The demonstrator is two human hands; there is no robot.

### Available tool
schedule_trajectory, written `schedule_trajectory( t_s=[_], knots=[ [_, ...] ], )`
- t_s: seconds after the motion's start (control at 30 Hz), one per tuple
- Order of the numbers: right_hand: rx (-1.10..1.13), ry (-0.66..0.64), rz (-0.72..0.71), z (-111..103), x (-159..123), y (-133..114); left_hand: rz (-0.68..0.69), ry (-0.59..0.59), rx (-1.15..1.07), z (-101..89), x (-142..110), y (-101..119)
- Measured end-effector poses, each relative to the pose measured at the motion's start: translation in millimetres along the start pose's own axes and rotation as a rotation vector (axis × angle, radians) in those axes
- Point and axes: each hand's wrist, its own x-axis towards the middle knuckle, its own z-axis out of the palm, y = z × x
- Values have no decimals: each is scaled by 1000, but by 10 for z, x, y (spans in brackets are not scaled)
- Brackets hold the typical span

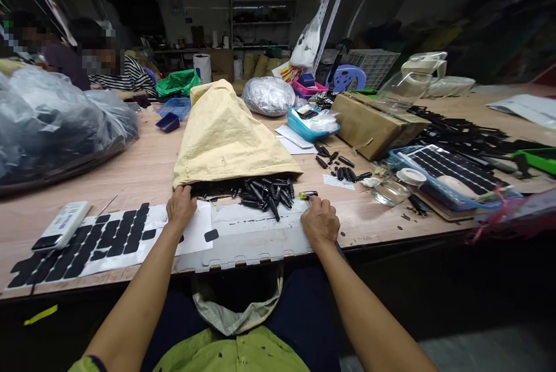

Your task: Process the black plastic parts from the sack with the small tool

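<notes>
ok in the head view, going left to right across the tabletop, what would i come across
White device, left hand, pile of black parts, right hand, white lid, green tray.

A creased, matt, cloth-like sack (230,140) and glossy, plastic-looking pieces (273,206) share a smooth wood-grain tabletop (150,157) with a shiny, crumpled plastic bag (61,126), a dull cardboard box (362,120) and matt white paper (196,233).

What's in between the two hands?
Between the left hand and right hand, the head view shows white paper, a pale board and, towards the yellow bag, small black parts.
</notes>
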Motion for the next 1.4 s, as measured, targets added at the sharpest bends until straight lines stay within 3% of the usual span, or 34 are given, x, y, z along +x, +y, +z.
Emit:
schedule_trajectory(
  t_s=[0.13, 0.27, 0.4, 0.5, 0.77, 0.87, 0.97, 1.07, 1.17, 1.27, 1.4],
  knots=[
    [4, 2, -2, 5, -10, 3, -16, -7, -26, -12, -60, -82],
    [11, -2, -3, 11, -9, 5, 10, -3, -185, -4, -326, -36],
    [10, -2, -1, 12, -6, 8, 234, -148, -457, 115, -736, 254],
    [9, -5, 7, 9, -15, 5, 388, -204, -513, 238, -936, 460],
    [91, -42, 57, -55, -2, 9, 415, -190, -495, 348, -971, 519],
    [222, -101, 135, -169, 6, 17, 401, -188, -491, 349, -973, 524],
    [447, -31, 158, -350, -106, -41, 394, -190, -490, 353, -976, 535],
    [784, -4, 58, -537, -383, -192, 396, -191, -492, 360, -975, 534],
    [1068, -179, -119, -656, -721, -391, 395, -188, -506, 364, -972, 528],
    [1111, -276, -250, -695, -966, -558, 380, -193, -522, 364, -970, 526],
    [1058, -248, -341, -695, -1099, -680, 366, -204, -506, 357, -969, 532]
  ],
)
